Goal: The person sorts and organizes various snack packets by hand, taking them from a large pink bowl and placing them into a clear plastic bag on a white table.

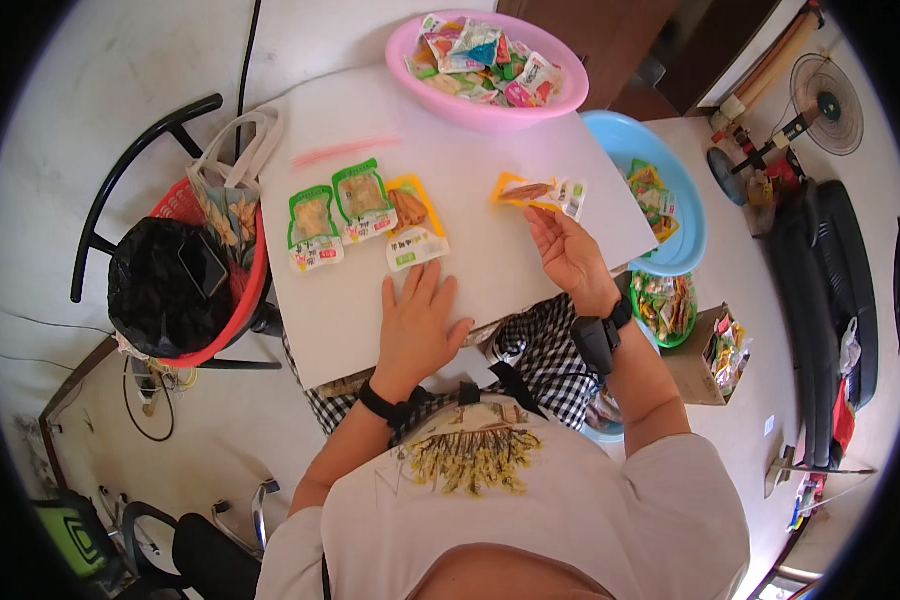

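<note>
My left hand rests flat on the white tabletop with its fingers spread. Its fingertips meet the lower edge of a yellow-and-white snack packet, which shows brown pieces. Left of that packet lie two green-and-white snack packets with pale contents, side by side, one overlapping the yellow one's edge. My right hand, palm turned up, has its fingertips and thumb at the near edge of another yellow-and-white packet, lying sideways. How firmly it grips is hard to see.
A pink basin full of packets stands at the table's far edge. On the right are a blue basin, a green basket and a cardboard box, all holding packets. A red basket with a black bag and phone stands left.
</note>
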The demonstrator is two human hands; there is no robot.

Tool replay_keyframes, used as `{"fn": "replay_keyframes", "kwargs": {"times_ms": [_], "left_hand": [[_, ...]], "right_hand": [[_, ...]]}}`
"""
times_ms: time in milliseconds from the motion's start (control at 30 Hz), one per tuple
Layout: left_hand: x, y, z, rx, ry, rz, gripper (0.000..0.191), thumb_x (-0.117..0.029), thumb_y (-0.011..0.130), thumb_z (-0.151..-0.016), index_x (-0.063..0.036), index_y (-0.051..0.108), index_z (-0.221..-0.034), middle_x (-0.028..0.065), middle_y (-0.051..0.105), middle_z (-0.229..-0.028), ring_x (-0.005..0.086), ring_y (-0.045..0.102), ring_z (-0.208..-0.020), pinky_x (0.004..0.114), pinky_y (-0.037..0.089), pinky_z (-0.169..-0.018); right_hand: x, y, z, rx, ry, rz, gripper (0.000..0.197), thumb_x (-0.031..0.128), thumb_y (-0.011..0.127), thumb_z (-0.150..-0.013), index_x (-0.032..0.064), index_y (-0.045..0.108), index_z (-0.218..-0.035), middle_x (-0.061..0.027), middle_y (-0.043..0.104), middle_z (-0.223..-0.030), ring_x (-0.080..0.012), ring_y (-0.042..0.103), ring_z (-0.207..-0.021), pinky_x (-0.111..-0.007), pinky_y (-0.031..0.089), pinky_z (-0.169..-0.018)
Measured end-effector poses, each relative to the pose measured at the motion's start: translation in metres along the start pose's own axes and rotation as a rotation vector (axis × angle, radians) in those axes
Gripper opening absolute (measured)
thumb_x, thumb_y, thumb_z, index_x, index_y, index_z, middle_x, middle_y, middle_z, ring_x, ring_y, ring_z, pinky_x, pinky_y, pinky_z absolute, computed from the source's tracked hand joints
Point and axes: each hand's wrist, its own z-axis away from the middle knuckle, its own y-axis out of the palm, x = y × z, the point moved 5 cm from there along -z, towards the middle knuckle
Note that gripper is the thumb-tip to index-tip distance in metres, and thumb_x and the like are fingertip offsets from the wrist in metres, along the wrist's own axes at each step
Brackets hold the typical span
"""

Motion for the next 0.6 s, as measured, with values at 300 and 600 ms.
{"fn": "replay_keyframes", "kwargs": {"times_ms": [300,600], "left_hand": [[0.004,0.006,0.001,-0.031,0.018,-0.042,0.055,-0.036,0.071,-0.08,-0.0047,0.06,-0.124,0.0182,0.049,-0.141,0.0364,0.043,-0.132,0.064,0.029,-0.105],[0.003,0.003,-0.001,0.0,-0.014,-0.013,0.054,-0.034,0.07,-0.082,-0.0061,0.06,-0.127,0.0161,0.047,-0.146,0.036,0.041,-0.136,0.062,0.026,-0.109]], "right_hand": [[-0.031,-0.009,0.059,0.279,0.523,0.076,0.034,0.025,0.048,-0.104,-0.0035,0.057,-0.12,-0.018,0.067,-0.115,-0.0271,0.066,-0.109,-0.036,0.057,-0.09],[0.034,0.008,0.025,0.264,-1.266,1.833,0.033,0.011,0.062,-0.088,0.0046,0.064,-0.12,-0.0217,0.06,-0.126,-0.039,0.056,-0.115,-0.045,0.046,-0.097]]}}
